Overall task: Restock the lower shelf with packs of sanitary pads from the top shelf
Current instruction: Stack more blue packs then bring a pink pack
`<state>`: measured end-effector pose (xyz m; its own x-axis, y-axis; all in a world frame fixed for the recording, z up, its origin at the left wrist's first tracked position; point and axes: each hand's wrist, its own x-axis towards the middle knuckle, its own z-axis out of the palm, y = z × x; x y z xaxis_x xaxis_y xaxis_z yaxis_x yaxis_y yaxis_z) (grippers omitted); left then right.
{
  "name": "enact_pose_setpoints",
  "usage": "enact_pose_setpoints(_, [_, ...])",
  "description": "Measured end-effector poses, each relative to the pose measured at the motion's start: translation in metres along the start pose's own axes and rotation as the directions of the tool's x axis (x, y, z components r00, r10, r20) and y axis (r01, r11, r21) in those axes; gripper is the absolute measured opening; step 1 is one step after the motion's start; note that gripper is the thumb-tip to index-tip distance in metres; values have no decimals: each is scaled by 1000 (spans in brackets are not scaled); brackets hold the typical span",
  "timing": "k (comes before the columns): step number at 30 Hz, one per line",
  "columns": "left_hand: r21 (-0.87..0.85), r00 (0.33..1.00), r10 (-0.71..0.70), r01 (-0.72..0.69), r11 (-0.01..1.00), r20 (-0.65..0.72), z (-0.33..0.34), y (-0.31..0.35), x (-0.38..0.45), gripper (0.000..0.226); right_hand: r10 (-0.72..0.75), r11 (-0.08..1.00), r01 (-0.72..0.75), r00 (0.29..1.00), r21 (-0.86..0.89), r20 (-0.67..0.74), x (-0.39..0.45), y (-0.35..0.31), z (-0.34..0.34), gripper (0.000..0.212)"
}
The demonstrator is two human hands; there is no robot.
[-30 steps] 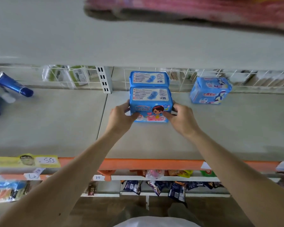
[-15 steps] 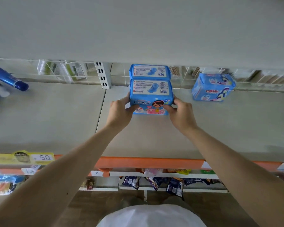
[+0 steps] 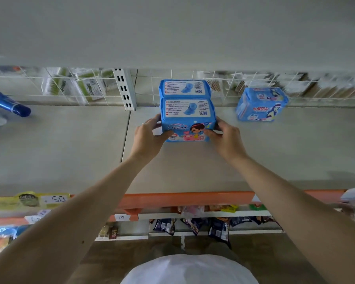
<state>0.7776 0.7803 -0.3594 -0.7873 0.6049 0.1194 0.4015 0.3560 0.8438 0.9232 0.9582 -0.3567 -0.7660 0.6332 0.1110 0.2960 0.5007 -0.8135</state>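
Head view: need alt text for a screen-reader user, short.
Both hands, left hand and right hand, grip the sides of a blue sanitary pad pack standing on a grey shelf, with a second matching pack directly behind it. Another blue pack sits apart to the right by the wire backing.

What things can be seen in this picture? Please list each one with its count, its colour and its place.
front pad pack: 1, blue, mid shelf, between both hands
rear pad pack: 1, blue, directly behind the front one
side pad pack: 1, blue and white, standing apart to the right
tube: 1, dark blue, lying at the shelf's left end
wire grid: 1, white, along the shelf's back
shelf: 1, grey with orange front edge
snack packets: several, mostly dark, on the shelf below
left hand: grips the front pack's left side
right hand: grips its right side
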Motion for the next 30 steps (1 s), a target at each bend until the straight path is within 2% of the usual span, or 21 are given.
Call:
enact_pose_setpoints(2, [3, 1000, -8, 8, 1000, -2, -1, -2, -4, 59, 7, 1000, -7, 1000, -4, 15, -6, 0, -1, 50])
enact_pose_setpoints(6, [50, 999, -44, 45, 998, -22, -2, -2, -20, 77, 25, 995, -22, 999, -101, 29, -20, -3, -3, 84])
enact_pose_setpoints(8, [105, 998, -21, 27, 994, -58, -3, 0, -29, 79, 49, 992, -46, 998, -114, 32, -27, -6, -4, 93])
enact_pose_setpoints(11, [177, 996, 29, -14, 984, -79, -2, 5, -43, 76, 43, 989, -38, 998, -146, 37, -37, -5, -6, 90])
enact_pose_setpoints(21, [256, 988, 122, -94, 962, -96, 14, 27, -83, 77, -84, 975, 101, 992, -196, 93, -70, -2, -24, 84])
enact_pose_setpoints(30, [448, 975, 212, -162, 879, -62, 62, 86, -136, 74, -212, 928, 243, 968, -281, 136, -121, 19, -95, 84])
